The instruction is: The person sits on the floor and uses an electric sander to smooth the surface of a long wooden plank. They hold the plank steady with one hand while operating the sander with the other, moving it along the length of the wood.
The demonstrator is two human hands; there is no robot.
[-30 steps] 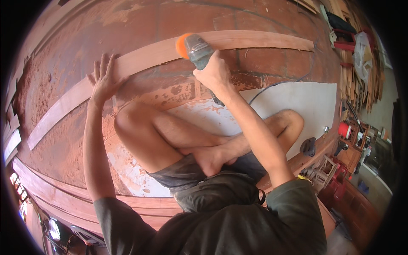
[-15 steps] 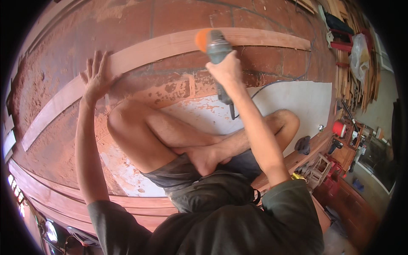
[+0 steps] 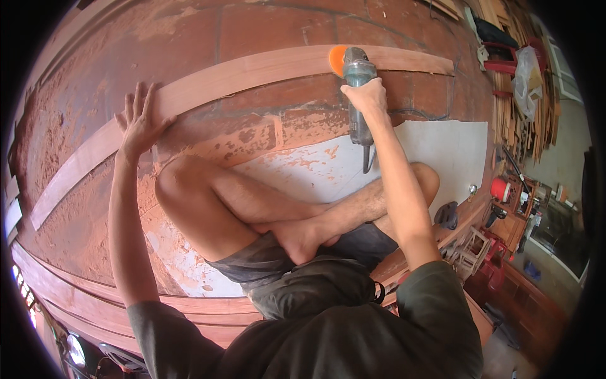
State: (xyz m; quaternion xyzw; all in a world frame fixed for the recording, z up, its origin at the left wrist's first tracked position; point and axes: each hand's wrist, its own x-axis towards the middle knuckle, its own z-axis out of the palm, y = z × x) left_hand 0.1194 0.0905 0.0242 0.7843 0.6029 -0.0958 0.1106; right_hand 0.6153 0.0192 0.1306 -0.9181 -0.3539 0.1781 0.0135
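Note:
A long, pale reddish wooden board (image 3: 252, 71) lies on the tiled floor in front of my crossed legs. My left hand (image 3: 140, 123) rests flat on its left part with the fingers spread. Farther right, my right hand (image 3: 368, 98) is wrapped round the body of an angle grinder (image 3: 360, 71). An orange disc (image 3: 338, 59) on the grinder's head lies over the board, at its right half. The tool's cord end points back toward my legs. Whether the disc is spinning cannot be made out.
Reddish dust (image 3: 82, 120) covers much of the floor. A white sheet (image 3: 448, 145) lies under and beside my legs. More boards (image 3: 214, 309) are stacked close behind me at the left. Wood strips (image 3: 543, 120), a plastic bag (image 3: 524, 82) and a red spool (image 3: 500, 189) are at the right.
My right hand has moved the grinder to the right along the board. My left hand stays at nearly the same place on the wood.

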